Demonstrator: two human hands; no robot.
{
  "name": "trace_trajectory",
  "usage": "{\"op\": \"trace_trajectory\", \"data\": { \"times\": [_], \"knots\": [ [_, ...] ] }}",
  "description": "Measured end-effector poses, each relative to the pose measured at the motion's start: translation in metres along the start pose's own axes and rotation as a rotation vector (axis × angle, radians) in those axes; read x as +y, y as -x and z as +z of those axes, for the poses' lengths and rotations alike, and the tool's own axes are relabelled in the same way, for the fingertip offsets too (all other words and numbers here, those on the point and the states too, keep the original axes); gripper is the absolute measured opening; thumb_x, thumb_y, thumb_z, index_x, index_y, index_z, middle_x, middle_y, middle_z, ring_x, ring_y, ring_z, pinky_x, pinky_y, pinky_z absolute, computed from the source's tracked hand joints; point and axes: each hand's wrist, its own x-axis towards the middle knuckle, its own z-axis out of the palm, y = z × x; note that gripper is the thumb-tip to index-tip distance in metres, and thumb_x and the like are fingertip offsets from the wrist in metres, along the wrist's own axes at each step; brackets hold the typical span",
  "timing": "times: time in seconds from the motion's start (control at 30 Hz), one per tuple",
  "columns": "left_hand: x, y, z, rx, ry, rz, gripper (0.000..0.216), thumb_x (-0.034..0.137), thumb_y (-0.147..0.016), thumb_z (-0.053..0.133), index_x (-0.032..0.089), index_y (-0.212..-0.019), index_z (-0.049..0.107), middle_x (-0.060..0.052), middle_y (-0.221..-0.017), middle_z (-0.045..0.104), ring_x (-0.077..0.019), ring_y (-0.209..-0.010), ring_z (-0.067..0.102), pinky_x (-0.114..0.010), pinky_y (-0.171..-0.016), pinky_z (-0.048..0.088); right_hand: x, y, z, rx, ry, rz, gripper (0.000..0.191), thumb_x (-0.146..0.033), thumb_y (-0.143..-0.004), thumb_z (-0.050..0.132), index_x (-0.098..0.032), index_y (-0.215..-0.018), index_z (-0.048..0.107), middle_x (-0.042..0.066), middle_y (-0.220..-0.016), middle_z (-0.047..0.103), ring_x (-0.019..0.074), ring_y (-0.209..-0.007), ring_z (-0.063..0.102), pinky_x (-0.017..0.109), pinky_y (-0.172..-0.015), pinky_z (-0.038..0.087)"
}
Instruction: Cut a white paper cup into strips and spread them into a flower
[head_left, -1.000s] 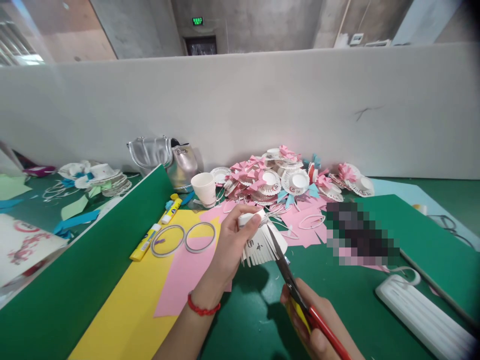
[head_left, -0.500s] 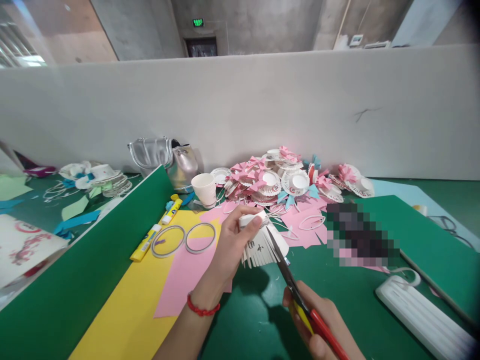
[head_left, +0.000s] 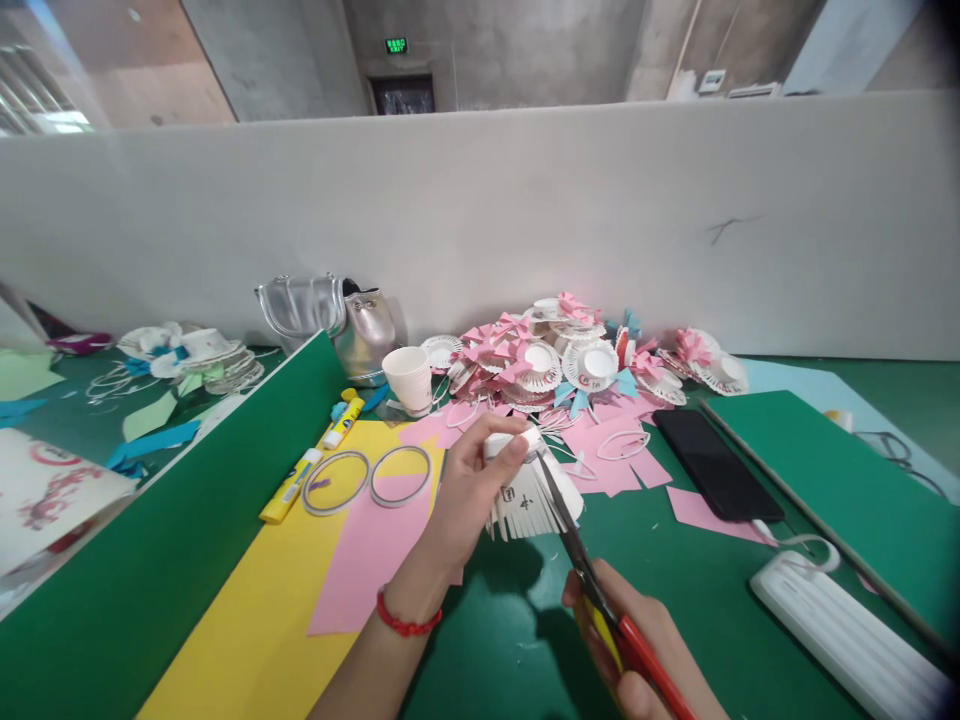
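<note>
Two hands are at work: the left hand point(head_left: 476, 485) pinches the narrow white base of one paper cup with slit sides point(head_left: 529, 505), and the right hand point(head_left: 637, 605) is closed round the handles of one pair of scissors point(head_left: 581, 565), its blades against the strips on the cup's right. The slit cup is held above the middle of the green worktop point(head_left: 487, 665), its shadow falling beneath. Left of it lie two rings point(head_left: 370, 480) and two yellow glue sticks point(head_left: 289, 490); behind them stand one uncut cup point(head_left: 409, 380) and one silver bag point(head_left: 367, 330). One black phone point(head_left: 716, 465) rests to the right. The heap of fringed pieces with pink bows point(head_left: 540, 360) overlaps too much to count. As for edges — a green divider point(head_left: 195, 510) slants along the left, a grey partition point(head_left: 480, 220) closes off the back, and a green board point(head_left: 840, 490) bounds the right. Open room shows mainly below the slit cup and between the right hand and the phone — the left forearm passes over yellow and pink sheets.
</note>
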Motion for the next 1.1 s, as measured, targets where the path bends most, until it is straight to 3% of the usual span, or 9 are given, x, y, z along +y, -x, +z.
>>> {"op": "trace_trajectory", "data": {
  "times": [0.3,0.53,1.1],
  "knots": [
    [0.0008,-0.0004,-0.0003,-0.007,0.018,-0.005,0.020,0.041,-0.070,0.071,0.022,-0.076,0.066,-0.001,-0.099,0.064,-0.0125,-0.075,0.055,-0.022,-0.064,0.041,0.0025,0.0012,0.0000,0.010,-0.024,0.025,0.060,-0.081,-0.067,0.042,-0.022,-0.078,0.043,-0.010,-0.046,0.029,0.0084,-0.042,0.019,0.024,-0.042,0.013],
    [0.0008,-0.0001,-0.0014,-0.018,0.027,-0.021,0.020,0.040,-0.070,0.071,0.022,-0.077,0.066,-0.002,-0.099,0.065,-0.0128,-0.075,0.055,-0.022,-0.063,0.042,-0.0005,-0.0002,0.0006,0.020,0.029,0.029,0.069,-0.085,-0.064,0.038,-0.020,-0.085,0.051,-0.009,-0.046,0.032,0.0095,-0.042,0.023,0.024,-0.042,0.016],
    [0.0023,0.0007,-0.0014,-0.051,0.043,-0.010,0.018,0.038,-0.071,0.070,0.022,-0.076,0.065,-0.002,-0.097,0.063,-0.0145,-0.080,0.056,-0.023,-0.066,0.042,0.0006,0.0025,0.0013,0.077,0.016,0.037,0.061,-0.080,-0.069,0.041,-0.021,-0.077,0.051,-0.009,-0.045,0.029,0.0093,-0.041,0.020,0.025,-0.043,0.015]
  ]
}}
